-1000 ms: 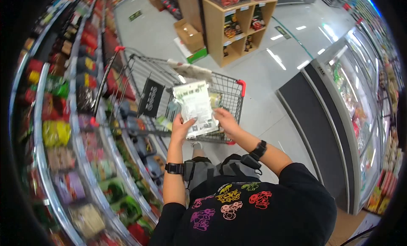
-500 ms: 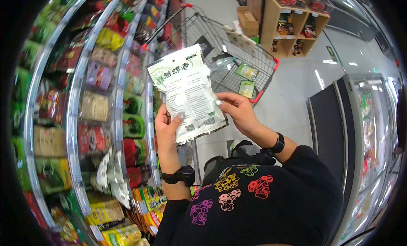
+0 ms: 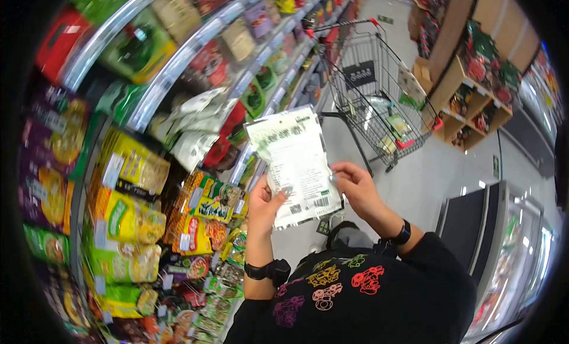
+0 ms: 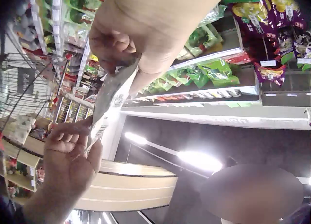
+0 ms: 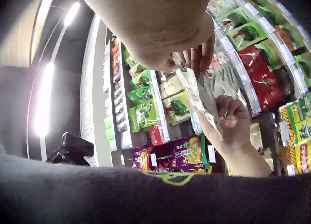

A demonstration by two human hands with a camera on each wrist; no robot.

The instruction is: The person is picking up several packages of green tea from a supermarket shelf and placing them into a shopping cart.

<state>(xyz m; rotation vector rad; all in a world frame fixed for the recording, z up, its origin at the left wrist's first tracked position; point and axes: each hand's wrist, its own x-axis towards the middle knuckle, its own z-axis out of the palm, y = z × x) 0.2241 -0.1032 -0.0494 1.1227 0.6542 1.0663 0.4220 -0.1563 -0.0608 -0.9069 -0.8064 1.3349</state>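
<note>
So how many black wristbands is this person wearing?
2 show: the left wristband circles the left arm, and the right wristband circles the right arm. Any under the sleeves would be hidden.

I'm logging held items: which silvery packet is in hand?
The pale packet held by left hand and right hand; the other silvery packets, to its left, are unheld.

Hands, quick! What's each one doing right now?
Left hand: holding the white packet at its left edge.
Right hand: holding the same packet at its right edge.
</note>
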